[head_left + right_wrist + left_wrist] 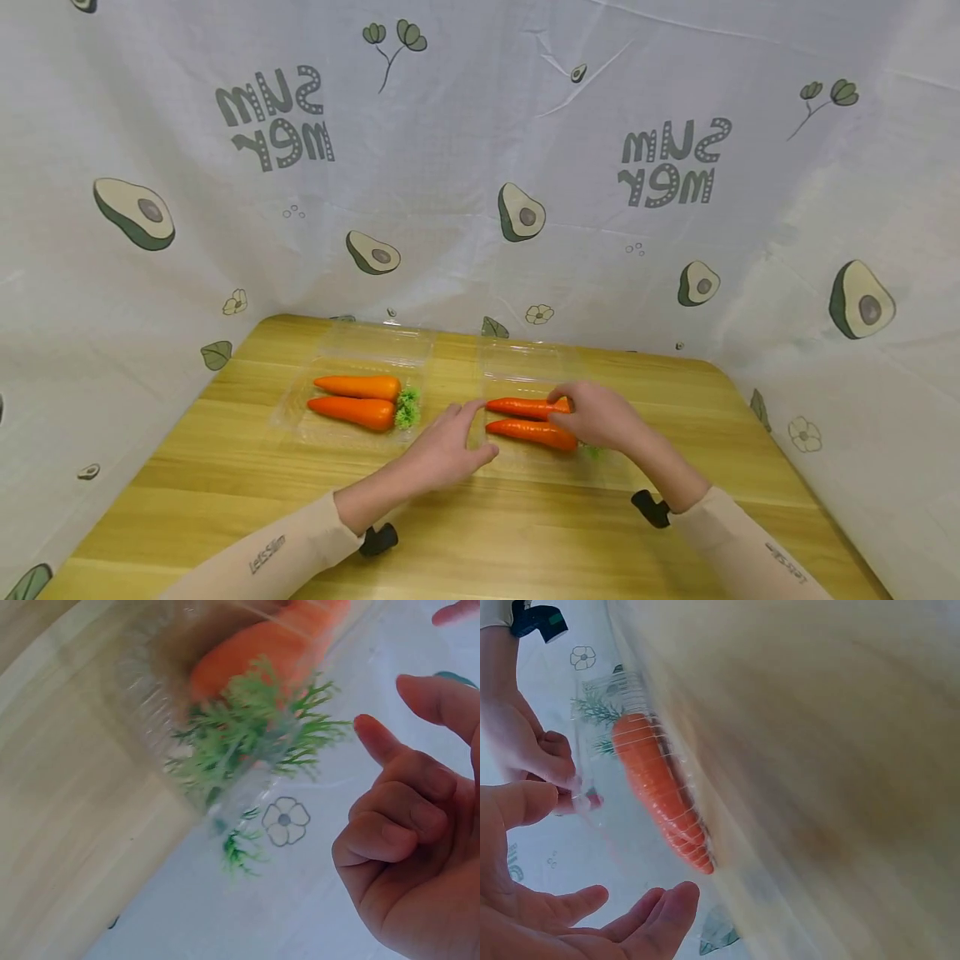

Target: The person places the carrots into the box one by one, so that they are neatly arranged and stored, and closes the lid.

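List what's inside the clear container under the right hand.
Two orange carrots with leafy greens. In the head view, the right hand covers part of the farther carrot.

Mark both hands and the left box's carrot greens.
Left hand [444, 450]: head view, back of the hand.
Right hand [602, 417]: head view, back of the hand.
Carrot greens [407, 408]: head view, middle of the leaves.

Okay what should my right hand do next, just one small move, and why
Probably lift your right hand clear: it is over two carrots lying in the right clear container, and would likely block the open lid behind them from closing.
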`<control>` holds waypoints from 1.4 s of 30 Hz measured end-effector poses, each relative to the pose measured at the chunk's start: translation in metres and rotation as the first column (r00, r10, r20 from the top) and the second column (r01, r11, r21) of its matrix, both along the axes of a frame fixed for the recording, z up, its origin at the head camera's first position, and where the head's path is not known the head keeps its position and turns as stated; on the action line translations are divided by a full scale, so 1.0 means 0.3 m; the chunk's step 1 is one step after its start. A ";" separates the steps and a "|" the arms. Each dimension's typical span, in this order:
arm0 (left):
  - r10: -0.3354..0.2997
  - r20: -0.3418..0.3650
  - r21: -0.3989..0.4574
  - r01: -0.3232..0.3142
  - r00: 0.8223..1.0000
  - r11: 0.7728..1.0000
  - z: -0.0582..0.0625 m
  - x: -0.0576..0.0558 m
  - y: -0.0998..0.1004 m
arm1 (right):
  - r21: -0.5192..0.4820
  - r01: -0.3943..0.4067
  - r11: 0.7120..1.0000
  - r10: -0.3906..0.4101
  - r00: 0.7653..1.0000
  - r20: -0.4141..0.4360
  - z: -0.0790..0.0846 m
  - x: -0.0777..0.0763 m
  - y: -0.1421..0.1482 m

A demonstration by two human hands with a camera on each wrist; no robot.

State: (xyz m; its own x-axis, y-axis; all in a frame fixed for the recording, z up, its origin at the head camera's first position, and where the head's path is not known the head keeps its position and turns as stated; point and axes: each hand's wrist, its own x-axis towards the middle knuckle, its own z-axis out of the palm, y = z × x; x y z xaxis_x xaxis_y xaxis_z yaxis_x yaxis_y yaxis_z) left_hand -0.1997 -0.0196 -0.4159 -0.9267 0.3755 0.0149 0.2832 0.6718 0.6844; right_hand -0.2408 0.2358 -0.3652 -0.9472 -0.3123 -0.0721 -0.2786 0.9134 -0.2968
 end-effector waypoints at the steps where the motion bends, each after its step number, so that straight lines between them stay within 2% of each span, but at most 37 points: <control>1: 0.001 -0.011 -0.003 -0.001 1.000 1.000 0.005 0.003 -0.003 | -0.015 0.002 1.000 -0.002 1.000 -0.003 0.003 -0.002 -0.007; 6: 0.000 -0.078 -0.017 -0.001 0.997 1.000 0.058 0.019 -0.018 | -0.069 -0.007 0.998 0.006 1.000 -0.014 0.031 -0.008 -0.048; 11: -0.009 -0.146 -0.011 0.008 0.989 1.000 0.115 0.018 -0.048 | -0.092 -0.037 0.995 0.033 0.998 -0.044 0.055 -0.019 -0.093; 15: 0.002 -0.184 0.008 -0.001 0.983 1.000 0.155 0.003 -0.086 | -0.121 -0.046 0.992 0.039 0.997 -0.060 0.057 -0.035 -0.119; 20: 0.057 -0.202 0.022 -0.054 0.978 0.998 0.206 -0.029 -0.141 | -0.153 -0.059 0.987 0.051 0.997 -0.056 0.060 -0.053 -0.153; 25: 0.087 -0.185 0.021 -0.084 0.979 0.996 0.251 -0.069 -0.221 | -0.171 -0.061 0.983 0.055 0.998 -0.042 0.069 -0.072 -0.196; 30: 0.068 -0.146 0.042 -0.062 0.987 0.997 0.281 -0.112 -0.322 | -0.181 -0.077 0.980 0.073 0.997 -0.030 0.075 -0.089 -0.239; 34: 0.068 -0.115 0.057 -0.062 0.991 0.996 0.288 -0.142 -0.399 | -0.200 -0.092 0.975 0.091 0.996 -0.017 0.076 -0.105 -0.268; 42: 0.110 -0.052 0.025 -0.109 0.993 0.994 0.293 -0.206 -0.517 | -0.222 -0.120 0.968 0.119 0.993 -0.021 0.079 -0.145 -0.314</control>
State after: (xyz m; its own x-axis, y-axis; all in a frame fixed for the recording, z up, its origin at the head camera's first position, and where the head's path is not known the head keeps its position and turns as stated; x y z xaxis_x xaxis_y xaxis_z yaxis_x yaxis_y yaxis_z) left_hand -0.2616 -0.1748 -0.3279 -0.9599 0.2708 0.0726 0.2452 0.6854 0.6856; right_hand -0.2843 0.1417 -0.3415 -0.9023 -0.4308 0.0186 -0.3846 0.7846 -0.4862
